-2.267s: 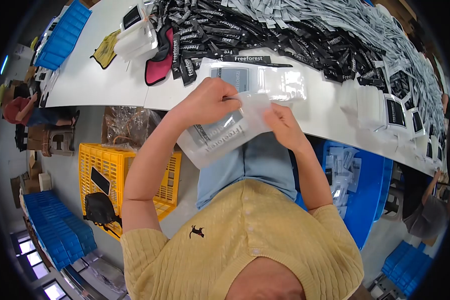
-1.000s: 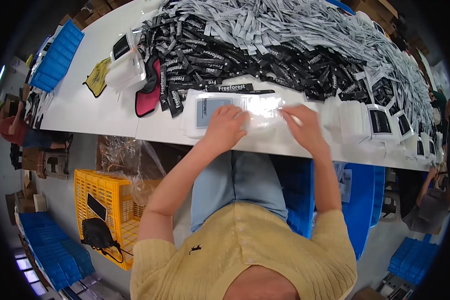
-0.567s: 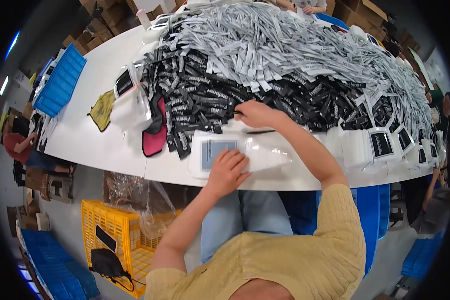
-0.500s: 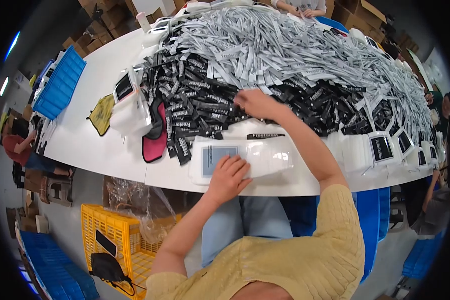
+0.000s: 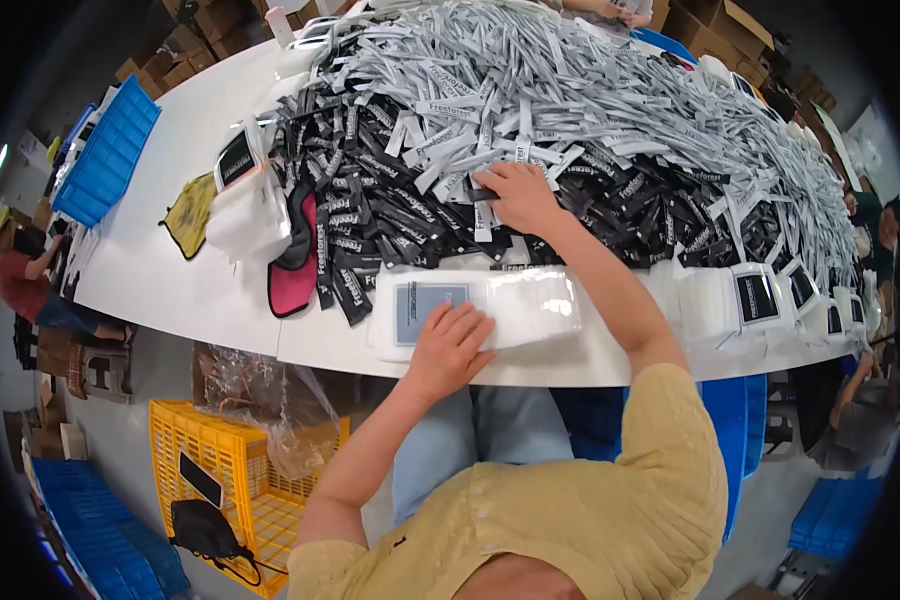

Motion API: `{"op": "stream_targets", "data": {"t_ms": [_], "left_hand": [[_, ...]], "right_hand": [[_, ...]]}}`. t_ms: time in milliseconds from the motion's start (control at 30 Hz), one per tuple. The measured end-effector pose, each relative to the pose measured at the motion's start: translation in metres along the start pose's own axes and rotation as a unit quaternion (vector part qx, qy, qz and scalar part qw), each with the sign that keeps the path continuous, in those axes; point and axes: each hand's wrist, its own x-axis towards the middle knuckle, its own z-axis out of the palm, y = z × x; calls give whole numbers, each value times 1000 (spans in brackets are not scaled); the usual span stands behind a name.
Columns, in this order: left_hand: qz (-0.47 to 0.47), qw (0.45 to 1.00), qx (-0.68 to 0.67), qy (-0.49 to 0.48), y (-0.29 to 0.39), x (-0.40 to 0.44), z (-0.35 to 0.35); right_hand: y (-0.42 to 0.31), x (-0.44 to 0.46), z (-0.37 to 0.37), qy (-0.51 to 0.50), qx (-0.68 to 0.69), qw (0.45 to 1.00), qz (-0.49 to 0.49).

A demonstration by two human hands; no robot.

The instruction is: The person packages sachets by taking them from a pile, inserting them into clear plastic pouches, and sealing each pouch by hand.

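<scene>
My left hand (image 5: 452,342) lies flat, fingers stretched out, on a clear plastic package with white contents (image 5: 530,308) and a blue-grey label (image 5: 417,313). My right hand (image 5: 520,198) is over the packet pile, where white and black packets meet. Its fingers are bent and closed at the tips around what looks like a black packet (image 5: 481,188); the thumb side is partly hidden. White printed packets (image 5: 450,107) and black "Freeforest" packets (image 5: 410,210) surround this hand. One more black packet (image 5: 515,267) lies along the package's far edge.
More labelled white packages stand right (image 5: 758,298) and left (image 5: 240,210). Beside the left stack are a yellow cloth (image 5: 185,212) and a black-and-pink piece (image 5: 295,280). A blue crate (image 5: 108,150) sits on the table's left; a yellow crate (image 5: 185,425) stands below. Other people work around the table.
My right hand has moved slightly away from me, and several white packets now lie nearer around its fingers. The left hand stays on the package. The whole view has shifted a little.
</scene>
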Motion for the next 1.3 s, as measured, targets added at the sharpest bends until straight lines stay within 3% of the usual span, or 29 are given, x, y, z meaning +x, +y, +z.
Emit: {"op": "stream_targets", "data": {"t_ms": [67, 200, 233, 300, 333, 433, 467, 567, 767, 800, 900, 933, 1033, 1167, 1267, 1300], "left_hand": [[3, 1000, 1, 1, 0, -1, 1], [5, 1000, -9, 8, -2, -3, 4], [8, 1000, -10, 9, -1, -2, 5], [13, 1000, -11, 13, -2, -2, 4], [14, 1000, -11, 15, -2, -3, 4], [17, 1000, -14, 21, -2, -2, 4], [17, 1000, -16, 20, -2, -1, 4], [18, 1000, -17, 19, -2, -2, 4], [14, 999, -19, 23, -1, -2, 3], [16, 999, -19, 21, -2, -3, 2], [14, 999, -25, 22, -3, -4, 4], [12, 999, -26, 23, -3, -3, 4], [11, 999, -24, 23, -2, -4, 3], [13, 999, -31, 39, -3, -4, 5], [-9, 996, -58, 65, -8, -9, 9], [-18, 994, -70, 77, -9, -9, 10]], "right_hand": [[-5, -20, -17, -4, -21, 999, -39], [21, -27, -23, -19, 157, 986, -48], [21, -23, -25, -43, 243, 969, 17], [21, -14, -41, -10, 235, 967, 101], [10, -14, -60, 28, 161, 979, 118], [-8, -13, -77, 111, 99, 985, 89], [-12, -12, -70, 137, 86, 987, 17], [-35, 0, -68, -83, -49, 994, -45], [-27, 33, -23, -173, -89, 969, -155], [-24, 32, -25, -150, -29, 978, -146], [-30, 26, -64, -130, -2, 989, -71], [-22, 24, -60, -146, -7, 986, -86], [-34, 4, -54, -132, -52, 977, -160], [-34, 15, -23, -214, -194, 940, -183], [-25, 15, -42, -57, -97, 974, -197], [-26, 12, -54, 37, -49, 984, -170]]}}
